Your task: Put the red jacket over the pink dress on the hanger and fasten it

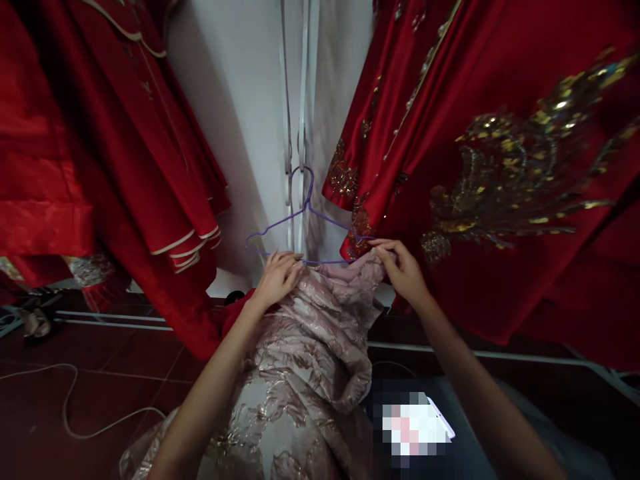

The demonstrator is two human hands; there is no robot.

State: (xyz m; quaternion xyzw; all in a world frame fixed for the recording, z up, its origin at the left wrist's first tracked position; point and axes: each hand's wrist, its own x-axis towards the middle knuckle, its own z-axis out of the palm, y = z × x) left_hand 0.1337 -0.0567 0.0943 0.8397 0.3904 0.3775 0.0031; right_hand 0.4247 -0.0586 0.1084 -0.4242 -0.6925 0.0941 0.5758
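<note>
A pale pink brocade dress [305, 360] with shiny raised flowers hangs down in front of me. Its upper edge is pinched by my left hand [280, 277], fingers closed near the hanger's lower bar. At the other top corner, my right hand [404, 270] is closed on the gathered cloth, beside the hanger's right end. The purple wire hanger [285, 219] has its hook on a narrow white upright [303, 87]. Whether the dress is fastened to the hanger is hidden by my fingers and the fabric.
Red garments [165, 153] hang at the left, and a red gown [500, 280] with gold sequins hangs at the right. A white cable [75, 407] lies on the tiled floor. Low metal rails run behind. A lit, blurred-out phone [443, 419] is at the lower right.
</note>
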